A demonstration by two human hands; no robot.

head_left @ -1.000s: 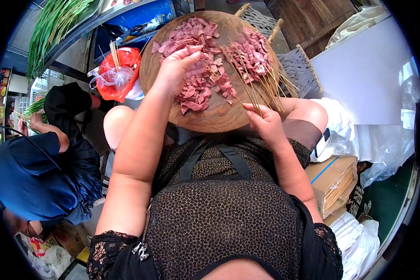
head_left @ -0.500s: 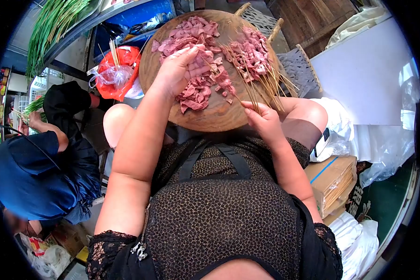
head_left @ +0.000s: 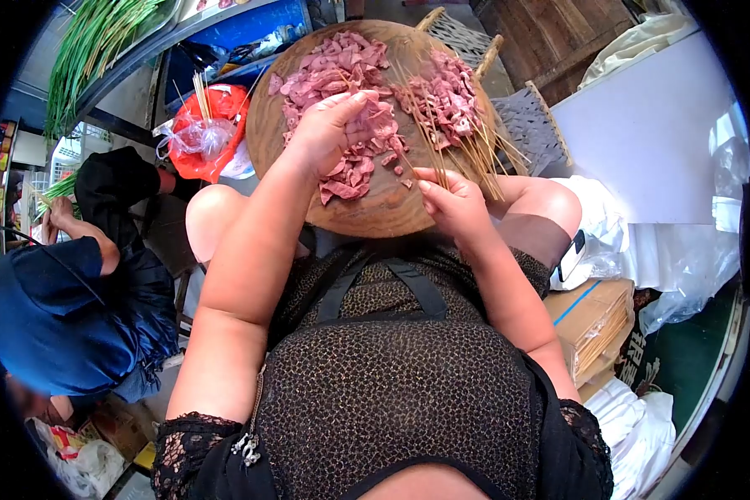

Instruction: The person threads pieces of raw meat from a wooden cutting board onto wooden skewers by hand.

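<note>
A round wooden board [head_left: 373,218] lies in front of my lap with a loose pile of sliced raw meat [head_left: 342,60] on its left part. Over the pile, my left hand [head_left: 323,132] is closed with thumb and fingers pinching a slice of meat [head_left: 378,125]. My right hand [head_left: 457,205], at the board's near right edge, closes around several thin bamboo skewers [head_left: 432,152] that point away from me. One of them reaches toward the meat at my left hand. Farther right on the board rest finished meat skewers [head_left: 450,90], bare ends toward me.
Left of the board, a red plastic bag [head_left: 212,152] holds more bamboo sticks. A person in dark blue [head_left: 67,317] works at far left near green stalks. A woven-seat stool [head_left: 529,129] and a white panel [head_left: 642,133] stand right; cardboard [head_left: 596,325] lies below.
My left hand has moved slightly right and down, toward my right hand. My right hand has shifted a little left and up with the skewers, bringing the two hands closer.
</note>
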